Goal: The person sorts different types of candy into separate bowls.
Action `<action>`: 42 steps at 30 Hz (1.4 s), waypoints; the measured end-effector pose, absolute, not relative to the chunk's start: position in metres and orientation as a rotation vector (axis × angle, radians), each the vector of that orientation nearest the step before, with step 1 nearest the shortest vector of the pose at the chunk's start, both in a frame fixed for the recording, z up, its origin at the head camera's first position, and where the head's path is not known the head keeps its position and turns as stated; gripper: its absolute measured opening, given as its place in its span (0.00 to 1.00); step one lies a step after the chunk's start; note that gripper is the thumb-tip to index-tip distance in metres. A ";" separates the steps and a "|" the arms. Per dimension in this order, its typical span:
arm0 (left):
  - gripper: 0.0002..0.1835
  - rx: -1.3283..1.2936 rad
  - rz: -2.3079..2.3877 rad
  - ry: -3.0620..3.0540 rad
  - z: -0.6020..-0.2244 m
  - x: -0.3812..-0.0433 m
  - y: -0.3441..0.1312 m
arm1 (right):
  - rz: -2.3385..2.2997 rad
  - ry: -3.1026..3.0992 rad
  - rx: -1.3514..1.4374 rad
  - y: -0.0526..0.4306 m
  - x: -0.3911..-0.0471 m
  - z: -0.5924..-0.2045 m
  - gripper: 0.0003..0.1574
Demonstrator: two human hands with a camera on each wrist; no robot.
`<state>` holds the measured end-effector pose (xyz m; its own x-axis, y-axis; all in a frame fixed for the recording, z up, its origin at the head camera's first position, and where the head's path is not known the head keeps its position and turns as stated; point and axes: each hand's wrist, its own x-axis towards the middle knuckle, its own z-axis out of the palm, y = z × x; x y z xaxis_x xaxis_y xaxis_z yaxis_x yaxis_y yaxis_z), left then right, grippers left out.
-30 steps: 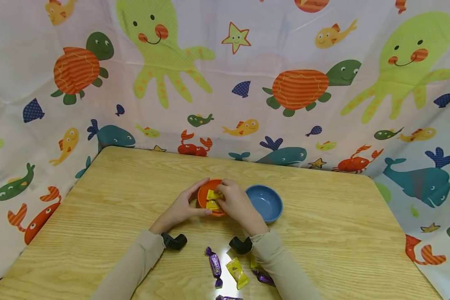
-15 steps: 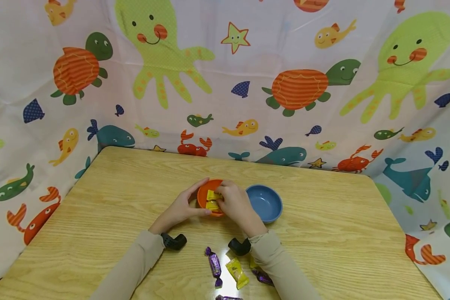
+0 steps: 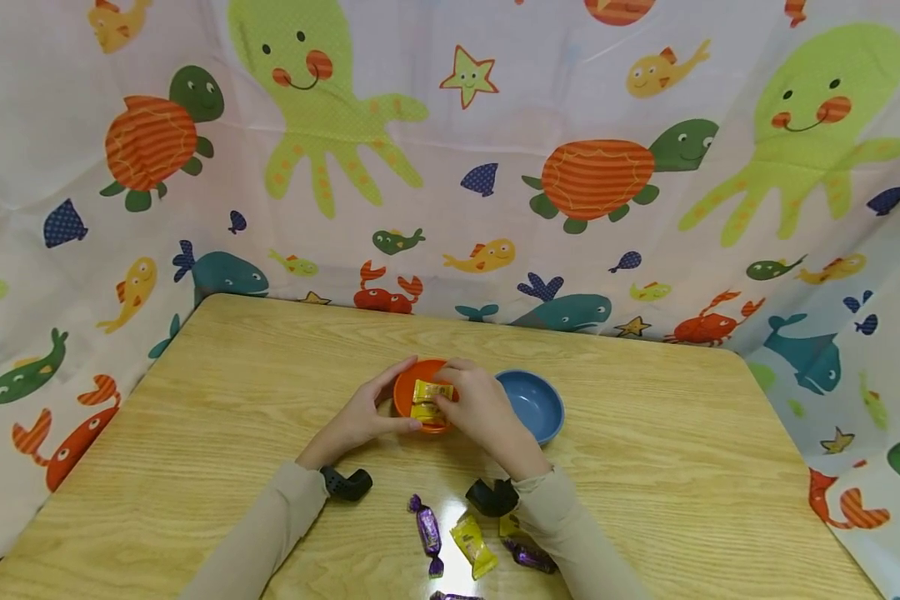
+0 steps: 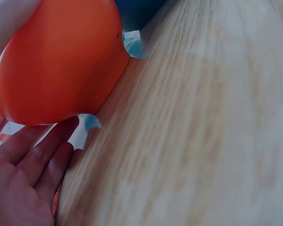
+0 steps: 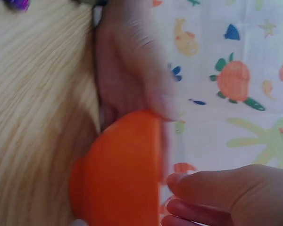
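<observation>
My left hand (image 3: 356, 418) holds the orange bowl (image 3: 405, 393) from the left, thumb at its near side and fingers round the far side. In the left wrist view, fingers (image 4: 42, 153) reach along the wall of the orange bowl (image 4: 66, 61). Two yellow-wrapped candies (image 3: 433, 390) lie inside. Over the bowl's right rim is my right hand (image 3: 487, 410), its fingertips close to the candies. The right wrist view shows that hand's thumb (image 5: 193, 186) and fingers above the bowl's opening, with nothing visible between them.
Just right of the orange bowl stands a blue bowl (image 3: 536, 404), partly behind my right hand. Several wrapped candies lie nearer on the wooden table (image 3: 682, 467), among them a purple candy (image 3: 427, 535) and a yellow candy (image 3: 473, 547). A patterned curtain (image 3: 435, 108) hangs behind.
My right hand has shifted slightly right and its fingers have come off the yellow candies, which now show more fully in the bowl. The left hand stays in place on the bowl.
</observation>
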<state>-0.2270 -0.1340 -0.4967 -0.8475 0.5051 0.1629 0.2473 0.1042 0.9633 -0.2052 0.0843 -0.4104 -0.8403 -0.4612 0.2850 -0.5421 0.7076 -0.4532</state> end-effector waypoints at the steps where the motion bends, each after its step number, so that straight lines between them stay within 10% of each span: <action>1: 0.50 0.749 1.821 2.171 -0.493 -0.225 -0.133 | 0.830 -2.751 0.822 0.085 -0.204 -0.408 0.14; 19: 0.50 0.740 1.814 2.192 -0.494 -0.227 -0.134 | 0.944 -2.656 0.913 0.110 -0.149 -0.373 0.09; 42: 0.51 0.770 1.814 2.208 -0.497 -0.228 -0.135 | 0.647 -3.103 0.950 0.125 -0.078 -0.418 0.13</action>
<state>-0.2278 -0.1347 -0.4966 -0.8491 0.4960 0.1816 0.2743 0.1203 0.9541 -0.0780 0.1251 -0.4180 -0.8222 -0.5675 -0.0445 -0.5024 0.7602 -0.4119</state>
